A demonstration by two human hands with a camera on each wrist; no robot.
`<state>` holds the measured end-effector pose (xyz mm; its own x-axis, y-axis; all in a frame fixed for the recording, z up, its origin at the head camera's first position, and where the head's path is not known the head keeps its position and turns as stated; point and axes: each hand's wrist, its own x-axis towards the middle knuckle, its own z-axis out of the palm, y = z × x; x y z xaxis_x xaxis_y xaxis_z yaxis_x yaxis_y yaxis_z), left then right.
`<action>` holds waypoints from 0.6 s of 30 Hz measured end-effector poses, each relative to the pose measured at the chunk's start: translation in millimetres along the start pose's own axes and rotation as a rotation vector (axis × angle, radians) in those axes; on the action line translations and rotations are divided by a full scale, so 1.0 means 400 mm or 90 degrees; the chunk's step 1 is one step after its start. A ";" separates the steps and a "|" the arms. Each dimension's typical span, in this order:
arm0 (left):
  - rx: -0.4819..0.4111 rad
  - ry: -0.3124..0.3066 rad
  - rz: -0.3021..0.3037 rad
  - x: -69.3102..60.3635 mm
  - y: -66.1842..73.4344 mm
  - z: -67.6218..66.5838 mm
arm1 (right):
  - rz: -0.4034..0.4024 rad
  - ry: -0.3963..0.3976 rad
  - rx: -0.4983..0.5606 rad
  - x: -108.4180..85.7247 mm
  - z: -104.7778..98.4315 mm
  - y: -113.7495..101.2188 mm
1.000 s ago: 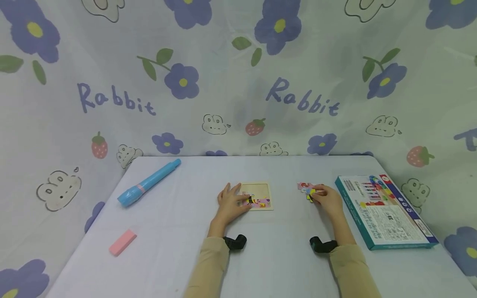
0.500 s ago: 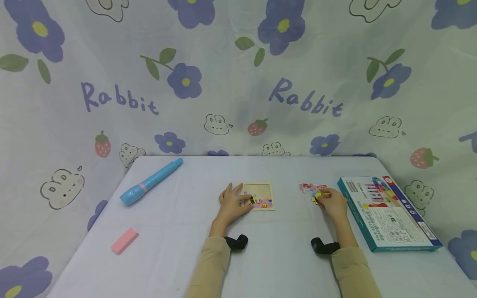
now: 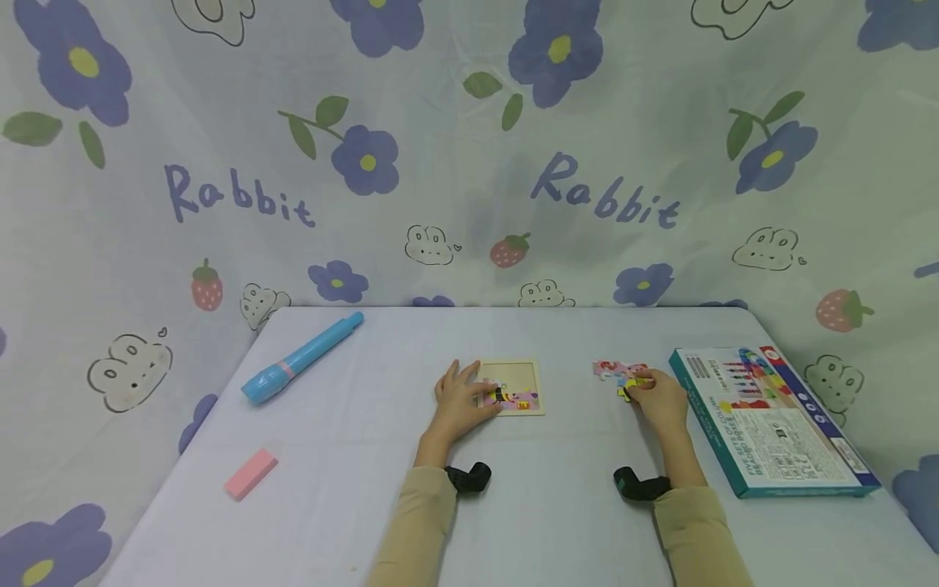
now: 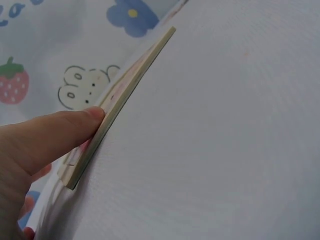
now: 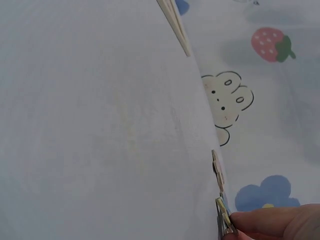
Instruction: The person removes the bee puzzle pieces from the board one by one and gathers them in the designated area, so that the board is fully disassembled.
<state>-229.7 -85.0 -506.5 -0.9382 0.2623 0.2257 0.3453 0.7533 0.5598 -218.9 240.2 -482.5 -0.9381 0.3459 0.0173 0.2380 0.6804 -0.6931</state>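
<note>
A small square wooden puzzle tray (image 3: 513, 372) lies mid-table, with pink, yellow and black pieces (image 3: 517, 400) fitted along its near part. My left hand (image 3: 458, 403) rests over its left side, fingers spread; in the left wrist view the thumb (image 4: 75, 131) presses near the tray's edge. To the right, loose puzzle pieces (image 3: 609, 369) in pink and blue lie together on the table. My right hand (image 3: 663, 401) pinches a yellow puzzle piece (image 5: 224, 215) beside them, its underside tilted off the table in the right wrist view. The fingers partly cover that piece.
A flat teal-edged box (image 3: 770, 424) lies close to the right of my right hand. On the left are a blue flashlight-shaped tube (image 3: 302, 359) and a pink eraser-like block (image 3: 251, 474). A patterned curtain (image 3: 469, 163) hangs behind the white table (image 3: 352, 489).
The right hand and yellow puzzle piece have shifted slightly right and nearer the person. The left hand stays on the tray. The head view has turned a little to the left.
</note>
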 end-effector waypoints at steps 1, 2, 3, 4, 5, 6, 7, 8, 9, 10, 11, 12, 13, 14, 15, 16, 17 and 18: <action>-0.001 0.001 0.001 0.000 0.000 0.000 | -0.002 0.002 -0.001 -0.001 0.000 0.000; -0.002 0.003 0.001 0.000 0.000 0.001 | -0.004 0.004 -0.001 -0.002 0.000 -0.001; -0.002 0.003 0.002 0.000 0.000 0.001 | -0.007 0.005 -0.003 -0.002 0.000 -0.001; -0.002 0.004 0.002 0.000 0.000 0.001 | -0.010 0.006 -0.007 -0.002 0.000 -0.001; -0.005 0.005 0.002 0.000 0.000 0.001 | -0.011 0.006 -0.007 -0.002 0.000 -0.001; -0.006 0.004 0.002 0.000 0.000 0.001 | -0.013 0.007 -0.009 -0.002 -0.001 -0.002; -0.008 0.004 0.002 0.000 0.000 0.001 | -0.013 0.007 -0.010 -0.003 -0.001 -0.002; -0.013 0.003 0.002 0.000 0.001 0.000 | -0.012 0.007 -0.013 -0.002 -0.001 -0.003; -0.014 0.000 0.001 0.000 0.001 0.000 | -0.011 0.007 -0.016 -0.002 -0.001 -0.002; -0.013 -0.001 0.001 0.000 0.001 -0.001 | -0.008 0.005 -0.018 -0.001 -0.001 -0.003; -0.010 -0.003 0.001 0.000 0.001 -0.003 | -0.007 0.006 -0.021 -0.001 -0.001 -0.003; -0.003 -0.005 -0.001 0.000 0.001 -0.006 | -0.005 0.006 -0.025 -0.001 -0.002 -0.005; 0.005 -0.007 -0.004 0.000 0.001 -0.009 | -0.002 0.005 -0.028 -0.001 -0.003 -0.007; 0.015 -0.009 -0.009 0.000 0.000 -0.012 | -0.002 0.006 -0.028 -0.001 -0.004 -0.009; 0.030 -0.009 -0.014 -0.001 -0.001 -0.015 | -0.003 0.006 -0.030 -0.001 -0.005 -0.014; 0.045 -0.010 -0.019 -0.001 -0.002 -0.019 | -0.007 0.006 -0.030 -0.001 -0.005 -0.020; 0.057 -0.013 -0.027 -0.002 -0.003 -0.022 | -0.010 0.005 -0.027 -0.002 -0.005 -0.027; 0.067 -0.016 -0.034 -0.003 -0.005 -0.025 | -0.014 0.001 -0.020 -0.003 -0.004 -0.036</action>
<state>-229.2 -92.9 -500.0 -0.9558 0.2343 0.1778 0.2922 0.8256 0.4826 -220.8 230.9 -471.4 -0.9428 0.3318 0.0331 0.2255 0.7076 -0.6697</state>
